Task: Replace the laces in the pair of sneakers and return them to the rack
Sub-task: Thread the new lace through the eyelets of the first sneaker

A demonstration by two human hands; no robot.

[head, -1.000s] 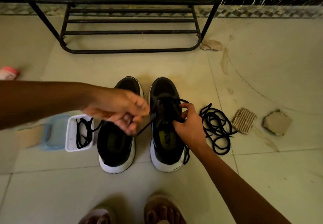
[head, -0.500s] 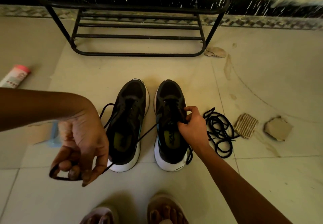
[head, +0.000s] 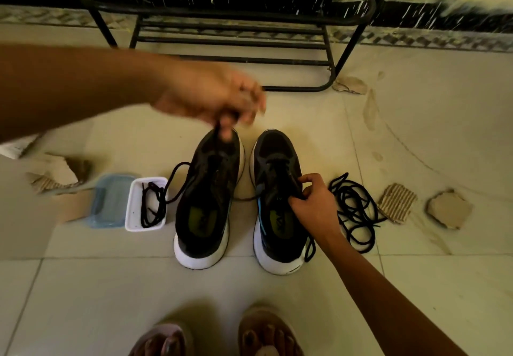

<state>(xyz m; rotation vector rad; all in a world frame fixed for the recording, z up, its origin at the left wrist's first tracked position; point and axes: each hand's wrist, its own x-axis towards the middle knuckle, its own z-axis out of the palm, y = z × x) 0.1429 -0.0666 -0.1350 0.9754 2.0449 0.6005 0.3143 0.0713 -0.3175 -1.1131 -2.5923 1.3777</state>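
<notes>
Head view: right hand (head: 313,203) on right sneaker (head: 277,150); lace (head: 217,127) in left hand (head: 213,97)

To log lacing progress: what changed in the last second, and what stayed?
The left hand, pinching the lace, pulled it toward the person, then swung forward above the left sneaker. The right hand keeps gripping the right sneaker; both sneakers stayed put.

Single head-worn wide-angle view, aimed forward and steeply down at the near floor (head: 416,286). The rack (head: 294,88) meets the top edge. The wearer's feet (head: 268,333) meet the bottom edge.
</notes>
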